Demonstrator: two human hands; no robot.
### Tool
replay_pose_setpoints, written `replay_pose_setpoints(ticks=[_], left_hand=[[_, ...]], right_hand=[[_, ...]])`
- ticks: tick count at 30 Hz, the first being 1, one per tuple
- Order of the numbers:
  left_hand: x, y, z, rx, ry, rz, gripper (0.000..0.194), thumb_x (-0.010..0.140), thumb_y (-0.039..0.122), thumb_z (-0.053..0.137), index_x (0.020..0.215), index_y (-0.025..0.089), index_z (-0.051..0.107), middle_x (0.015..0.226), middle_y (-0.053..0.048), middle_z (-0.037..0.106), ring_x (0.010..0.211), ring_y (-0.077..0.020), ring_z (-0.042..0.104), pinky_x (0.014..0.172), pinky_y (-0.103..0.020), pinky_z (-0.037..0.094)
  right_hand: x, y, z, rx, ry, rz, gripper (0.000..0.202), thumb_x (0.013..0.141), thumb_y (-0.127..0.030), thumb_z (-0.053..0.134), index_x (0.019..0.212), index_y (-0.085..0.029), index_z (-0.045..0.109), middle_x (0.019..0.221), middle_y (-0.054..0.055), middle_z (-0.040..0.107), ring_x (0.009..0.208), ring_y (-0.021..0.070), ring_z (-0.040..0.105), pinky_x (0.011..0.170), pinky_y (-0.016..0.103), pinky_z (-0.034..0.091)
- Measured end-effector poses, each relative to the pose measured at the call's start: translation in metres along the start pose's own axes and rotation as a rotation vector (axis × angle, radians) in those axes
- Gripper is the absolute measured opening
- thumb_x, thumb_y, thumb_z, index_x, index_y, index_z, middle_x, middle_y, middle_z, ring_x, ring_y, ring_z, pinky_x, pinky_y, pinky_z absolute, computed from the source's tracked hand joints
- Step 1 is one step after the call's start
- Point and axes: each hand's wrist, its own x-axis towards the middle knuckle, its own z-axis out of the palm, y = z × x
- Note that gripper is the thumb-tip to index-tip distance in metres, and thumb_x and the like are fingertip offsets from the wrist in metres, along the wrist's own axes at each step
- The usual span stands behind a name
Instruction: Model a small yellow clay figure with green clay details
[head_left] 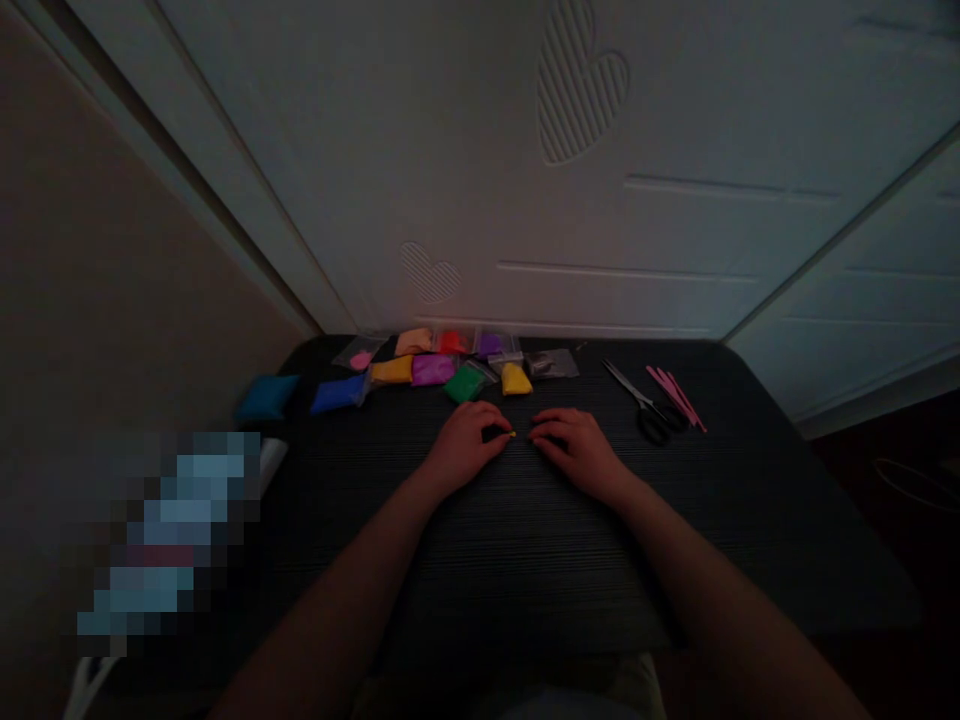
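My left hand (466,445) rests low over the dark table, thumb and forefinger pinched on a tiny yellow piece (512,434). Just to its right, my right hand (577,447) has its thumb and fingertips close together around something small and dark that I cannot make out. A small gap separates the two hands. Beyond them are a green packet (466,381) and a yellow packet (516,379), both touched by neither hand.
Several coloured packets, among them a blue one (339,393) and a magenta one (433,370), line the back of the table (525,540). Scissors (646,402) and pink tools (675,397) lie at right. A pixelated object (176,530) is at left.
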Motion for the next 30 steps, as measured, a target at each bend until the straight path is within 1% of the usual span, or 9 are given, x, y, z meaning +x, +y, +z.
replay_pose_setpoints(ticks=[4, 13, 20, 30], left_hand=[[0.0004, -0.0011, 0.0005, -0.003, 0.002, -0.005, 0.016, 0.072, 0.027, 0.054, 0.084, 0.022, 0.064, 0.095, -0.003, 0.059, 0.094, -0.0184, 0.051, 0.086, -0.034, 0.038], [-0.0004, 0.0009, -0.0010, -0.016, 0.004, -0.012, 0.015, 0.072, 0.024, 0.054, 0.083, 0.022, 0.065, 0.095, -0.002, 0.060, 0.093, -0.0182, 0.052, 0.085, -0.034, 0.038], [0.0001, 0.0002, 0.0001, -0.018, 0.005, -0.020, 0.015, 0.072, 0.025, 0.054, 0.082, 0.022, 0.065, 0.095, -0.003, 0.060, 0.094, -0.0187, 0.051, 0.085, -0.034, 0.038], [-0.0005, -0.0011, 0.0000, -0.030, 0.012, 0.003, 0.014, 0.073, 0.025, 0.053, 0.082, 0.022, 0.064, 0.092, -0.002, 0.060, 0.092, -0.0175, 0.052, 0.085, -0.033, 0.038]], right_hand=[[-0.0007, 0.0027, 0.0014, 0.001, -0.001, 0.001, 0.017, 0.080, -0.027, 0.052, 0.092, -0.027, 0.064, 0.105, 0.002, 0.061, 0.097, 0.0189, 0.052, 0.083, 0.037, 0.036], [-0.0004, 0.0011, 0.0029, -0.021, -0.009, -0.007, 0.015, 0.078, -0.029, 0.054, 0.089, -0.028, 0.065, 0.106, 0.003, 0.060, 0.098, 0.0202, 0.051, 0.084, 0.040, 0.035], [-0.0004, 0.0005, 0.0022, -0.023, -0.018, 0.003, 0.013, 0.079, -0.029, 0.053, 0.085, -0.027, 0.064, 0.107, 0.002, 0.059, 0.098, 0.0205, 0.050, 0.084, 0.039, 0.035], [-0.0001, -0.0005, 0.0006, 0.017, -0.013, 0.012, 0.013, 0.081, -0.029, 0.051, 0.087, -0.026, 0.062, 0.105, 0.002, 0.060, 0.097, 0.0187, 0.052, 0.083, 0.037, 0.035]])
